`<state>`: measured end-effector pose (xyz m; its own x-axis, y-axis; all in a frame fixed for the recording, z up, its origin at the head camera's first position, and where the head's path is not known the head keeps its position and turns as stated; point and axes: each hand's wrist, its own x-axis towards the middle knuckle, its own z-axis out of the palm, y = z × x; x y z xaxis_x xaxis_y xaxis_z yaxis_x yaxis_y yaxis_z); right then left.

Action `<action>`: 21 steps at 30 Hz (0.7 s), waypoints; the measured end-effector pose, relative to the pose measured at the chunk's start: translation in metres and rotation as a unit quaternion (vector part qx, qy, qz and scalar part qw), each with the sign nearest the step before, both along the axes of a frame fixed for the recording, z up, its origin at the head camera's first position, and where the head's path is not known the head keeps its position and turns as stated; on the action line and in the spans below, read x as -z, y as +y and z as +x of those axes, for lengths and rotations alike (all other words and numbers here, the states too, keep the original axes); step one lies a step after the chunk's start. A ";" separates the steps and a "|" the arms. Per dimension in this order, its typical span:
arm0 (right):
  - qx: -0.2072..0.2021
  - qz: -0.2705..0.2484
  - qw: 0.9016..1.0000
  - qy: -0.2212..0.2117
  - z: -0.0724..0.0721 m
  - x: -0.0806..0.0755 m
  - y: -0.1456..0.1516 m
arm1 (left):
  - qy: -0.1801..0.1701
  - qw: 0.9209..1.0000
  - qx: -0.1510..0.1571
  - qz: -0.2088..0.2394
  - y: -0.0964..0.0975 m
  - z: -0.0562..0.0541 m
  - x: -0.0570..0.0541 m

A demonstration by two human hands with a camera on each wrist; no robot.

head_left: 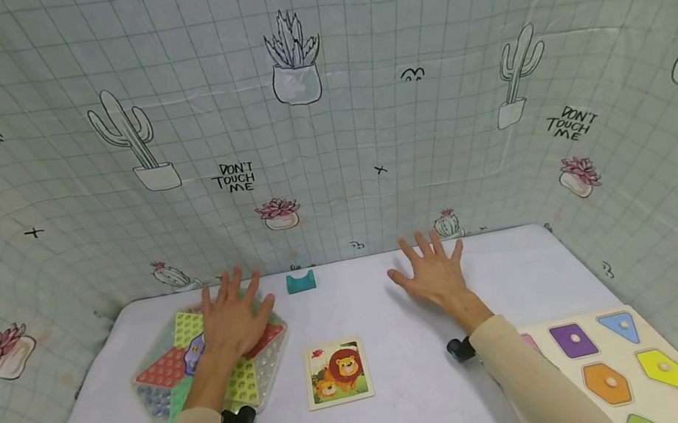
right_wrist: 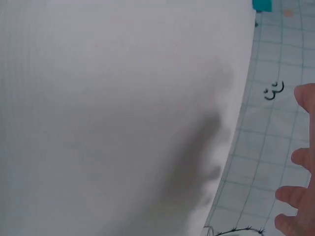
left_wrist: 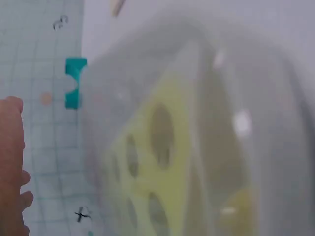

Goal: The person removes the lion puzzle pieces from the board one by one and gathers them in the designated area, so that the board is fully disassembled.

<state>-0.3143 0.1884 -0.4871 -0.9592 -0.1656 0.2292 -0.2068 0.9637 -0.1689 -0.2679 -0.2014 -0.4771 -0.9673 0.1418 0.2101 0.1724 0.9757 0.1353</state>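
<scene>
Left grip (head_left: 235, 326): fingers straight and splayed, thumb out, reaching over the hexagonal tray (head_left: 271, 366); whether it touches the tray cannot be told.
Right grip (head_left: 435, 274): fingers likewise straight and fanned apart, raised over the back part of the desk (head_left: 424, 399), its shadow falling on the white surface.
Hexagonal tray: on the left of the desk, under the left hand and forearm; clear, dimpled material around coloured sections.
Coloured sections: a yellow perforated piece (head_left: 187, 329) toward the back, a red triangle (head_left: 163, 369) on the left, a green piece (head_left: 178, 397) near the forearm, and a purple piece (head_left: 193, 355) beside the wrist; the left wrist view shows tray and yellow piece close up, blurred.
Teal block (head_left: 301, 286): near the back edge, between the hands and closer to the left, with a curved notch on top.
Lion picture board (head_left: 341, 383): flat in the middle, just right of the tray, showing a large lion and a smaller one.
Shape board (head_left: 615, 354): front right, partly behind the right sleeve (head_left: 534, 373), with knobbed purple, blue, orange and yellow shapes.
Backdrop cloth (head_left: 327, 138): gridded, printed with potted plants and "DON'T TOUCH ME".
</scene>
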 end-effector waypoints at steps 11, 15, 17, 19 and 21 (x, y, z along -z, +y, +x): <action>-0.103 -0.121 0.986 -0.046 0.028 -0.017 -0.055 | 0.049 0.993 0.107 0.022 0.035 0.066 -0.010; -0.183 -0.154 0.966 -0.101 0.044 -0.016 -0.077 | 0.016 0.990 0.142 0.013 0.042 0.093 -0.004; -0.221 -0.153 0.954 -0.130 0.051 -0.013 -0.087 | -0.008 0.988 0.152 0.002 0.045 0.102 0.001; -0.252 -0.147 0.945 -0.151 0.057 -0.010 -0.096 | -0.029 0.986 0.162 -0.004 0.047 0.110 0.005; -0.275 -0.138 0.937 -0.167 0.061 -0.006 -0.104 | -0.041 0.984 0.175 -0.010 0.048 0.115 0.010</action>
<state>-0.2529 0.0842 -0.4814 -0.7717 -0.6348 0.0391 -0.5510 0.6366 -0.5395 -0.1533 -0.1535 -0.4875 -0.8724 0.4722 0.1261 0.4870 0.8615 0.1436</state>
